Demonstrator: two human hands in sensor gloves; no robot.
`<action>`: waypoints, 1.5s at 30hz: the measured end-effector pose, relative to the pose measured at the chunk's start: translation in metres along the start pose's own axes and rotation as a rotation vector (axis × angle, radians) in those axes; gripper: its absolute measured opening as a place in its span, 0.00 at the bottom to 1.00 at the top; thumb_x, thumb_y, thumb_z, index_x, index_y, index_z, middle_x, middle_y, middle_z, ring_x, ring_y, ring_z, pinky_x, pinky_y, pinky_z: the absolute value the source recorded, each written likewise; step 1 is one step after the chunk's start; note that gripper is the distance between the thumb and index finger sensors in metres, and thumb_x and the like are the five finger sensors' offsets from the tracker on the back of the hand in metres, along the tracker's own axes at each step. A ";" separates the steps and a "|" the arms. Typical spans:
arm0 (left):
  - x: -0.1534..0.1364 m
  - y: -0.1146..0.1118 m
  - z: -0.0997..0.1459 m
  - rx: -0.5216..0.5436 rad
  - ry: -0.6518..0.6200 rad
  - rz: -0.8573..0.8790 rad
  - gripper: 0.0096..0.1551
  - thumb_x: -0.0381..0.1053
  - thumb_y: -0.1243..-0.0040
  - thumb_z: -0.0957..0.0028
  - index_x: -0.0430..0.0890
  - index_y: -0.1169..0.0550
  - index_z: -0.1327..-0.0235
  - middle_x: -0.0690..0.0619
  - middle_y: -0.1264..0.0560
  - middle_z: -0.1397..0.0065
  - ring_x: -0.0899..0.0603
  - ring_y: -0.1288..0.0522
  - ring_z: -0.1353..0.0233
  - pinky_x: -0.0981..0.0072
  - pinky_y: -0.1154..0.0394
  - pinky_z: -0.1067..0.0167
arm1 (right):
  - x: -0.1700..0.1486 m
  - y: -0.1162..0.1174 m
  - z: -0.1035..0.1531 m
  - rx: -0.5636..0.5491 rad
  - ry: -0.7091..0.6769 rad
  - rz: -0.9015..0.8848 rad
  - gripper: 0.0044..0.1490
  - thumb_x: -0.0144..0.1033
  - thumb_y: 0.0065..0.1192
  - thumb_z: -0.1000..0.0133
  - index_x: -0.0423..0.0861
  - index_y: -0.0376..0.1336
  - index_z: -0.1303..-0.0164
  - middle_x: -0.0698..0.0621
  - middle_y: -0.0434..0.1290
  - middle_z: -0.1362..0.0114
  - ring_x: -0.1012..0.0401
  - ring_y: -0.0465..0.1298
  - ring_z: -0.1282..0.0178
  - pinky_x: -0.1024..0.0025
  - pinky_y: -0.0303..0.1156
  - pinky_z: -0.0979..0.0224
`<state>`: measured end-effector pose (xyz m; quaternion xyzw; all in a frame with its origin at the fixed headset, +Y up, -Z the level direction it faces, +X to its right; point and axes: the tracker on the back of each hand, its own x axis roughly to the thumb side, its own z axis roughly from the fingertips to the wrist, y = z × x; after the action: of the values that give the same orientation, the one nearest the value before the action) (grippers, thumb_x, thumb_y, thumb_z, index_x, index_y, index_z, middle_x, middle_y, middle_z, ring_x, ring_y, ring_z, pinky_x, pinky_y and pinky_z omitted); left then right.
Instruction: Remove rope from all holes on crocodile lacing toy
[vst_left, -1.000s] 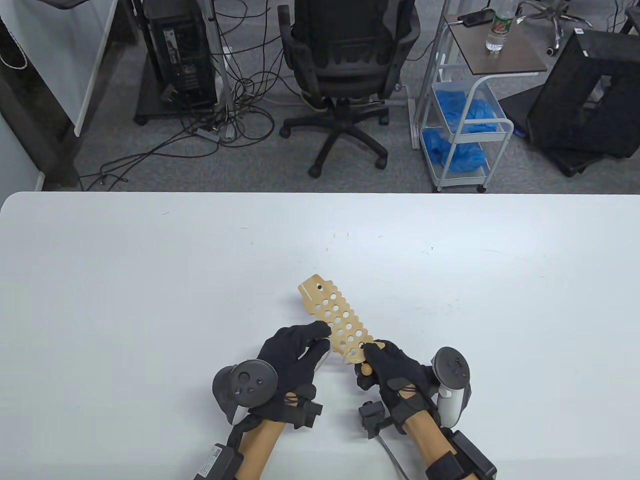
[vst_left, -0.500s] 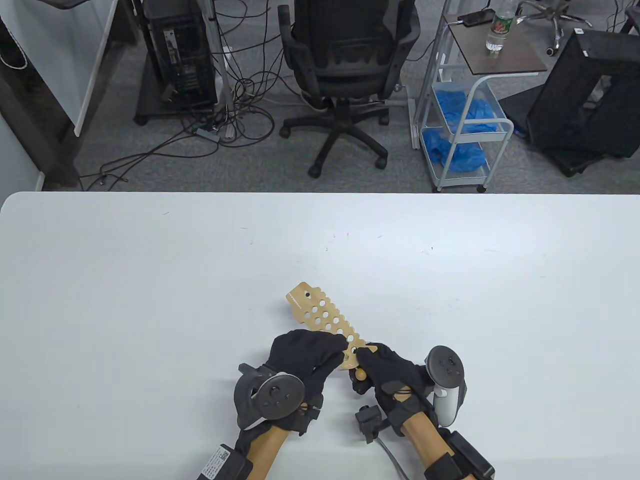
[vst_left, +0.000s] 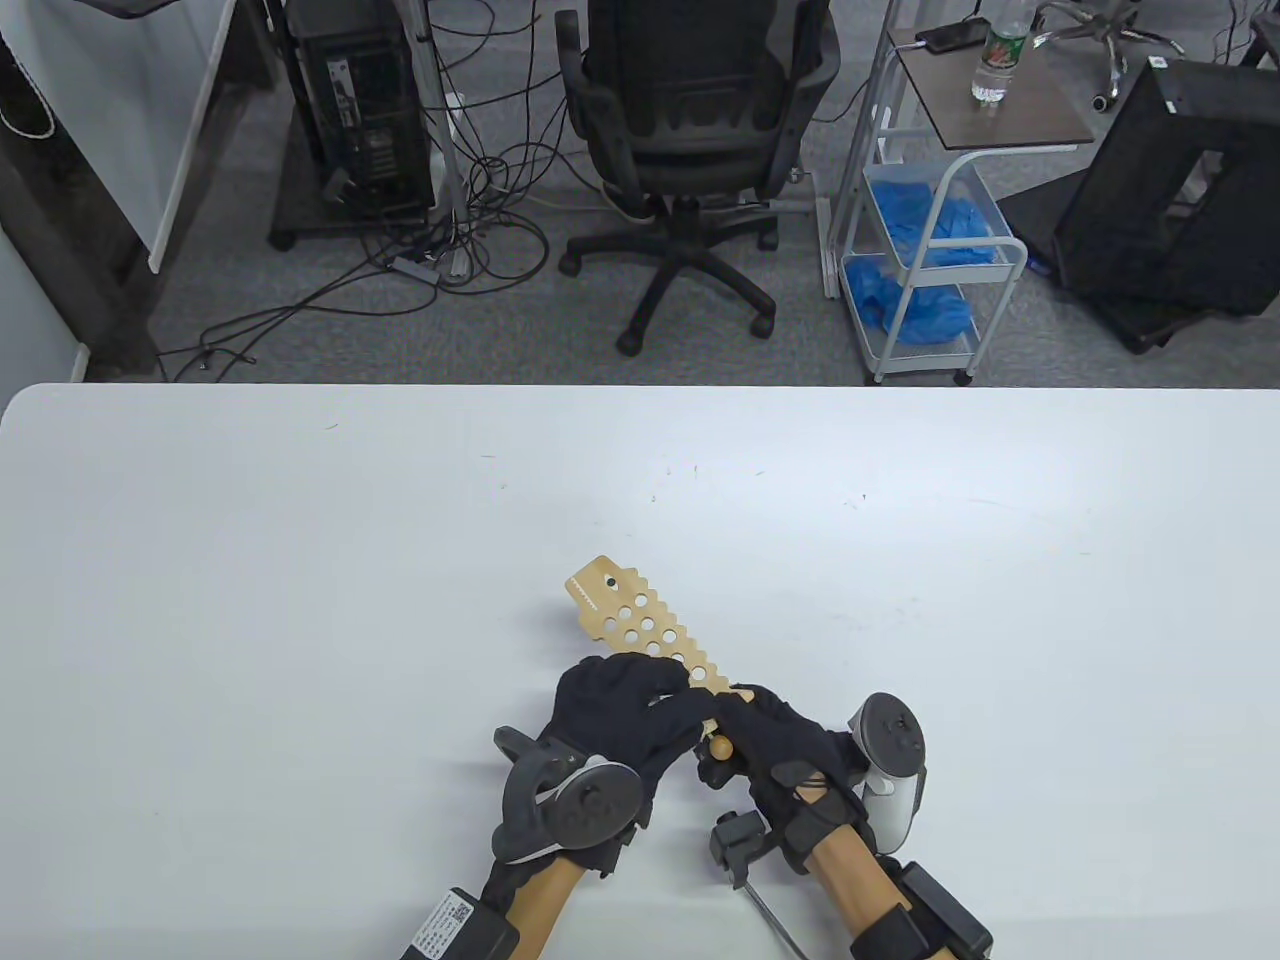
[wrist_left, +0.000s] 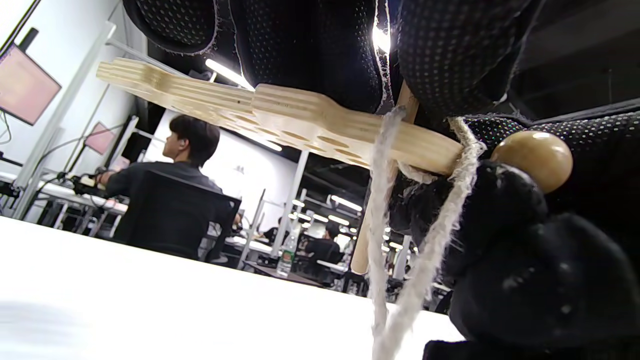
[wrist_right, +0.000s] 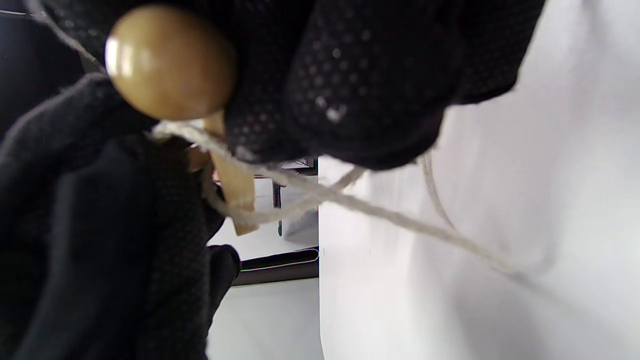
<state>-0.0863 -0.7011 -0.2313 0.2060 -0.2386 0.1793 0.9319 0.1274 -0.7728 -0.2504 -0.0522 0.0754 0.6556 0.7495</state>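
Gripping crocodile toy (vst_left: 640, 625), both hands, left hand (vst_left: 625, 715), right hand (vst_left: 775, 745); rope (wrist_left: 385, 240) dangling

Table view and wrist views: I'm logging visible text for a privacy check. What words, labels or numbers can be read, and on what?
None can be read.
Label on the left forearm unit: print and a code square, too small.
Bottle label on the side table: too small.
Crocodile toy: tiny dotted marking, no letters.

Black dotted-glove fingers (wrist_left: 310, 45) of the left hand grip a pale plywood holed board (wrist_left: 280, 117); frayed white rope (wrist_left: 385, 235) hangs beside a round wooden bead (wrist_left: 537, 157).
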 end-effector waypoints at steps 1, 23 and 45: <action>-0.001 0.000 0.000 -0.001 -0.001 0.007 0.23 0.56 0.32 0.53 0.67 0.17 0.42 0.54 0.23 0.27 0.44 0.29 0.27 0.37 0.34 0.29 | 0.000 0.000 0.000 -0.004 -0.001 -0.011 0.28 0.44 0.68 0.53 0.37 0.71 0.53 0.40 0.83 0.60 0.53 0.83 0.69 0.42 0.74 0.44; -0.111 0.015 0.007 -0.113 0.517 0.539 0.37 0.65 0.41 0.48 0.55 0.28 0.24 0.52 0.16 0.36 0.43 0.19 0.39 0.40 0.25 0.39 | 0.035 -0.009 -0.007 0.351 -0.094 0.152 0.28 0.44 0.72 0.55 0.35 0.73 0.56 0.40 0.84 0.63 0.53 0.83 0.72 0.42 0.75 0.44; -0.115 0.001 0.013 -0.073 0.641 1.129 0.28 0.63 0.43 0.43 0.54 0.25 0.33 0.59 0.14 0.54 0.54 0.15 0.61 0.56 0.17 0.51 | 0.048 -0.016 -0.003 0.302 -0.280 0.079 0.31 0.30 0.68 0.52 0.47 0.65 0.36 0.37 0.59 0.22 0.34 0.54 0.24 0.23 0.46 0.30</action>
<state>-0.1861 -0.7336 -0.2808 -0.0465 -0.0262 0.6860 0.7257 0.1493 -0.7287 -0.2623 0.1551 0.0698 0.6667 0.7257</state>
